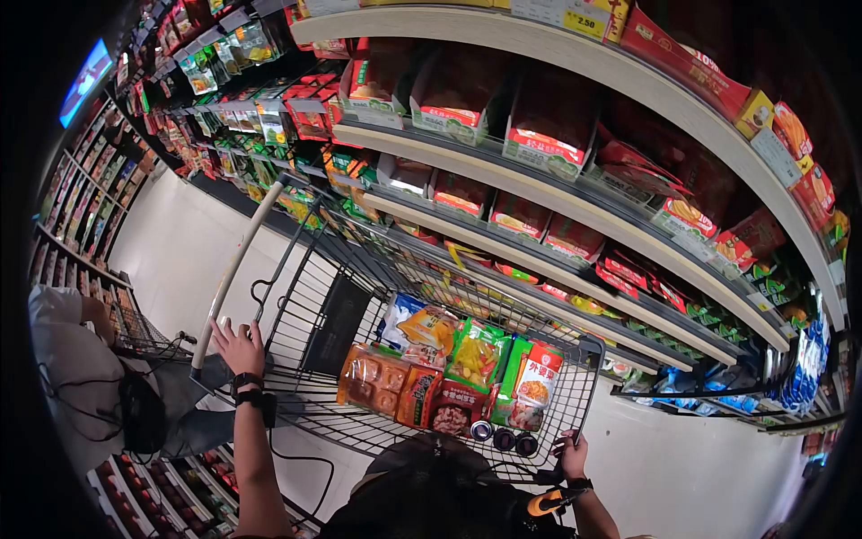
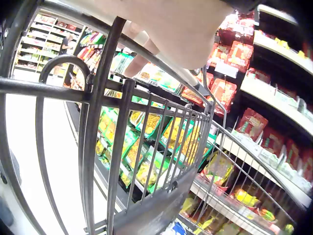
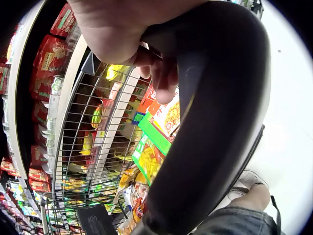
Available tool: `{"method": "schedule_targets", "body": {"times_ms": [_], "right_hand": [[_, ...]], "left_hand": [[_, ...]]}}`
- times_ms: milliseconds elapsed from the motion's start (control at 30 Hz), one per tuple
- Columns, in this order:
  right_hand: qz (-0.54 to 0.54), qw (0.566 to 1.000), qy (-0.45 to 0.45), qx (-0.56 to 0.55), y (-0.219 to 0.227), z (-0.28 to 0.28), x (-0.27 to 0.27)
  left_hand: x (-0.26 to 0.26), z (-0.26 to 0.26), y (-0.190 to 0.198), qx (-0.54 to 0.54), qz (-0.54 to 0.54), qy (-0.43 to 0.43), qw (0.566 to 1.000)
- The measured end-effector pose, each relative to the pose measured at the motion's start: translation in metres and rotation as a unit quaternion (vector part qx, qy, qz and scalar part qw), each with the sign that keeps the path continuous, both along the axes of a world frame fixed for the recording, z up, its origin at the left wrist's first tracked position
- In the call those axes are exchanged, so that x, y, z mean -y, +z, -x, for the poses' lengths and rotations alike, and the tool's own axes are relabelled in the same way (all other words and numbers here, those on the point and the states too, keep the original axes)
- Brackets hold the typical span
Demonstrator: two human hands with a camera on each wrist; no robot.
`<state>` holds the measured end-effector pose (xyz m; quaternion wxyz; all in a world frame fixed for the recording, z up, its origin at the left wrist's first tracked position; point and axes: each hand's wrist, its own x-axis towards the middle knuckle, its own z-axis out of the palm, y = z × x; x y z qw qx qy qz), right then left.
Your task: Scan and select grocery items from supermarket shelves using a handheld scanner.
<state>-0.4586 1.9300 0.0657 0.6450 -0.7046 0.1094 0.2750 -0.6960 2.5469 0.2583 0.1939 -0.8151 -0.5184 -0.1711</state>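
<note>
A wire shopping cart (image 1: 310,269) stands across in front of me. My left hand (image 1: 238,349) rests at its handle end with fingers spread; the left wrist view shows that hand (image 2: 166,29) over the top rail. At the opposite end, my right hand (image 1: 571,454) grips the cart's near corner. Close up, its curled fingers (image 3: 164,81) show beside the thick black corner piece (image 3: 220,112). Inside the cart lie a clear pack of brown buns (image 1: 373,382), a green bag (image 1: 479,352), a red bag (image 1: 458,409), a white-and-red bag (image 1: 536,373) and round dark-lidded jars (image 1: 503,440).
Shelves of red packets (image 1: 449,103) run along the cart's far side, their pale edges (image 1: 503,175) close to its basket. Green packets (image 1: 238,175) hang farther left. A person in a grey shirt (image 1: 76,377) stands at the left. Pale floor (image 1: 682,458) stretches right of the cart.
</note>
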Motion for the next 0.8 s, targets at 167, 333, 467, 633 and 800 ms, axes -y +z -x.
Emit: {"method": "schedule_targets", "body": {"times_ms": [167, 333, 467, 633, 800], "right_hand": [[0.002, 1.000, 0.010, 0.003, -0.004, 0.002, -0.013], [0.001, 1.000, 0.011, 0.002, 0.001, 0.002, -0.035], [0.004, 1.000, 0.018, 0.009, 0.007, 0.008, -0.052], [0.001, 1.000, 0.020, 0.007, 0.014, 0.009, -0.085], [0.007, 1.000, 0.013, -0.008, 0.011, 0.014, -0.111]], "left_hand": [[-0.011, -0.002, 0.011, 0.007, 0.014, -0.014, 1.000], [-0.042, 0.008, 0.002, 0.012, 0.052, -0.033, 0.998], [-0.054, 0.007, 0.008, 0.002, 0.040, -0.046, 0.998], [-0.071, 0.007, 0.023, 0.014, 0.046, -0.053, 0.997], [-0.101, 0.018, 0.023, 0.026, 0.039, -0.055, 0.997]]}}
